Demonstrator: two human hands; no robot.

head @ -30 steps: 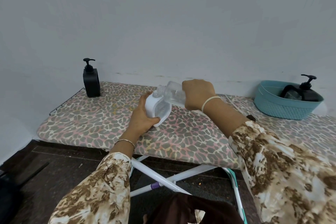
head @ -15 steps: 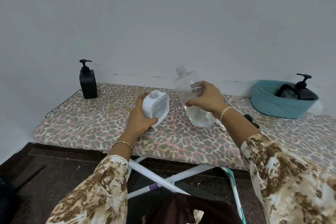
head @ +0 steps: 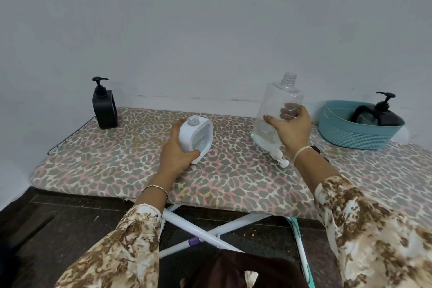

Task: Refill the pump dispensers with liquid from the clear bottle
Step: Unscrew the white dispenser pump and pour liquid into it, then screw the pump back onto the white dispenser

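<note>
Two open necks over a fabric cover: one vessel in each hand.

Left hand grips the white dispenser, uncapped and tilted, with its lower edge at the ironing board. Right hand is wrapped round the clear bottle, near upright and well apart from the dispenser, with only a little liquid low inside. Whether its base touches the board, cannot tell. Risks, as judged: the tilted dispenser could slop onto the padded cover, a soft top on folding legs could tip anything set down carelessly, and the right wrist could knock the loose white pump head lying just beneath it. The remaining liquid looks scant for more refills. Count: dispensers three, being one white, one black at far left and one black in the teal basket. Clear bottle one, loose pump head one, basket one.
</note>
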